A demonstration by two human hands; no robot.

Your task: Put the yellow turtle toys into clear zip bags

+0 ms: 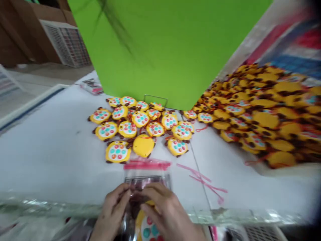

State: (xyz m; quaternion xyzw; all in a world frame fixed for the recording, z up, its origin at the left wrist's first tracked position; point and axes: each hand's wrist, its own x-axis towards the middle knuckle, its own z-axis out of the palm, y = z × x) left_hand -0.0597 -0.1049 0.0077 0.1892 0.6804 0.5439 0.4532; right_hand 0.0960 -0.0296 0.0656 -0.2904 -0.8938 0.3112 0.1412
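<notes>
Lowest in the frame, at the bottom centre, a yellow toy with blue and red dots on a white face is partly hidden by two hands. The right hand has its fingers bent around the toy's upper part, thumb lying across it. The left hand has thumb and fingers nearly together at a dark spot beside the toy; what they pinch, I cannot tell. Just beyond the fingertips, a clear bag with a pink top strip lies on the white counter. Similar toys spread across the middle of the frame, one showing its plain back, below a green panel. Pink strips lie right of centre, and a large heap of yellow toys fills the right side, blurred.
</notes>
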